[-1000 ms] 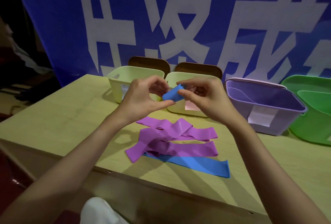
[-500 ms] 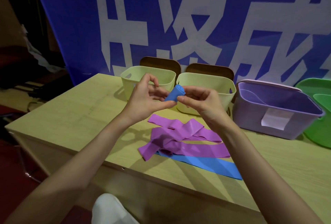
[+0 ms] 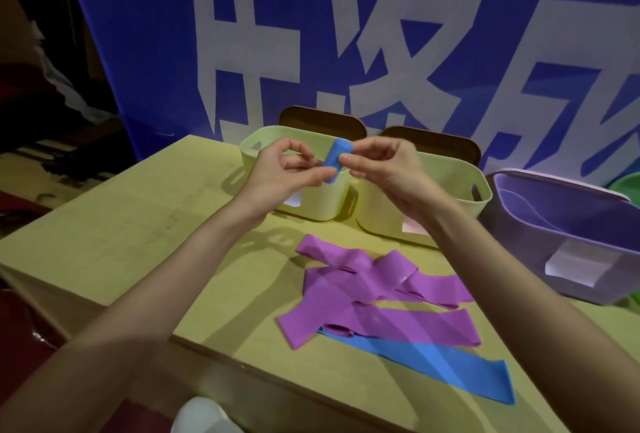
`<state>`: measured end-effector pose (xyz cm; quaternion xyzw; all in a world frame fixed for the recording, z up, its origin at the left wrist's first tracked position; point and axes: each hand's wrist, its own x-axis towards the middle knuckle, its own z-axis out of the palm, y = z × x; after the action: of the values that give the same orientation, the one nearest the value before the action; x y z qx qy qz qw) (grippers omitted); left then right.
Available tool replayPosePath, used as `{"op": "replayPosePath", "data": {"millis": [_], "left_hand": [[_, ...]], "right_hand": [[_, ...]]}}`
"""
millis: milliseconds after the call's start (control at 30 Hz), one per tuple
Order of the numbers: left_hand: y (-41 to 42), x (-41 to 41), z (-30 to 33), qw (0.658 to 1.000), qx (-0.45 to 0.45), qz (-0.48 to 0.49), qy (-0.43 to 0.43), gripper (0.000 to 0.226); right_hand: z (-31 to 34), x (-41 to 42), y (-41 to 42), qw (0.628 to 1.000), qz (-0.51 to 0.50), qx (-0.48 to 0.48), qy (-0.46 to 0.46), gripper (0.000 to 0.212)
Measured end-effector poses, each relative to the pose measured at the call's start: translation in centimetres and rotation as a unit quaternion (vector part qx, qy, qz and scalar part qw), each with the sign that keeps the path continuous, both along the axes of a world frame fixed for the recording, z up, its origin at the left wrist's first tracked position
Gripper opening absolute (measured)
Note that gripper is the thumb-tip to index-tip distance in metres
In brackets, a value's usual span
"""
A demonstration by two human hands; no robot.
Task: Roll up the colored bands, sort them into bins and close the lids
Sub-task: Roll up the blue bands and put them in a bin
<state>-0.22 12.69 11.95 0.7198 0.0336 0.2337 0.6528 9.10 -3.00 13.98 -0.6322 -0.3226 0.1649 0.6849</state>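
A tightly rolled blue band [image 3: 335, 159] is held upright in the air over the left yellow-green bin [image 3: 256, 152]. My left hand [image 3: 284, 174] pinches its lower end and my right hand [image 3: 384, 166] pinches its upper side. Several purple bands [image 3: 367, 287] lie tangled flat on the table below, with one flat blue band [image 3: 436, 368] under them. A second yellow-green bin [image 3: 460, 176] stands to the right of the first one, partly hidden by my right hand.
A purple bin [image 3: 568, 204] with a white label stands at the right, a green bin [image 3: 627, 181] behind it. Two brown lids [image 3: 322, 119] lean behind the yellow-green bins. The wooden table [image 3: 121, 224] ends close in front of me; a blue banner hangs behind.
The blue band has gone from a half-rolled strip to a tight roll between my fingers. Both hands rose and shifted over the left bin.
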Motion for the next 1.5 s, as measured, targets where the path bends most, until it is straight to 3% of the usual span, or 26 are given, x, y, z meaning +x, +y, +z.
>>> {"op": "replayPosePath", "data": {"millis": [200,367,567,767,933,1233,1500], "left_hand": [[7.3,5.6,-1.8,0.973,0.201,0.112,0.029,0.014],[10.7,8.8,-4.6,0.948,0.279,0.143,0.046,0.005],[13.3,11.9,-5.1,0.912,0.378,0.147,0.065,0.006],[14.1,13.1,-5.6,0.904,0.401,0.131,0.069,0.005],[13.8,13.5,-6.1,0.904,0.404,0.120,0.075,0.003],[13.7,13.6,-6.3,0.906,0.398,0.117,0.080,0.005],[13.8,13.6,-6.3,0.904,0.401,0.123,0.084,0.007]], "right_hand": [[1.5,6.2,5.9,0.996,-0.067,-0.060,0.010,0.033],[-1.1,11.4,11.1,0.975,-0.135,-0.177,0.002,0.038],[-5.0,15.8,15.4,0.935,-0.116,-0.332,-0.052,0.033],[-7.1,18.6,16.8,0.871,-0.073,-0.471,-0.118,0.022],[-8.5,19.0,16.7,0.837,-0.073,-0.531,-0.111,0.031],[-9.1,19.0,17.3,0.844,-0.100,-0.527,-0.006,0.031],[-10.2,19.2,17.5,0.794,-0.051,-0.601,-0.075,0.034]]}}
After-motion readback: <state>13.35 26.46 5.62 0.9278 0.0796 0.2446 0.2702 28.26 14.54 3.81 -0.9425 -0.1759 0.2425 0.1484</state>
